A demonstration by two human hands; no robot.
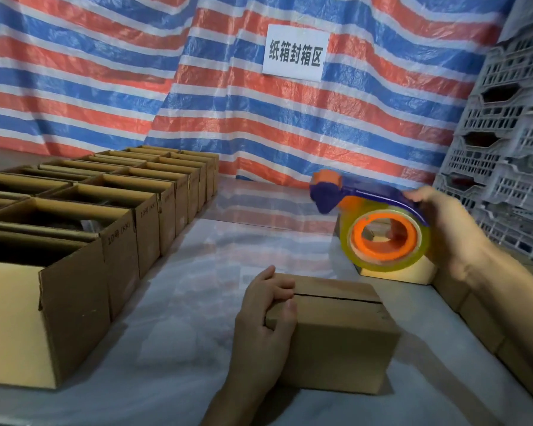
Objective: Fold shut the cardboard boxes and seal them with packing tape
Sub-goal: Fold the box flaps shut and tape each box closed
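Closed cardboard box on the plastic-covered table before you, flaps meeting at an untaped seam, your left hand curled over its left end — your right hand gripping the tape dispenser raised above, open boxes ranked left, grey crates stacked right.

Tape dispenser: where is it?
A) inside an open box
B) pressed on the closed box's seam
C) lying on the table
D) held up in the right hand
D: the right hand grips the tape dispenser in the air, apart from the closed box.

Blue-orange tape dispenser, brown box
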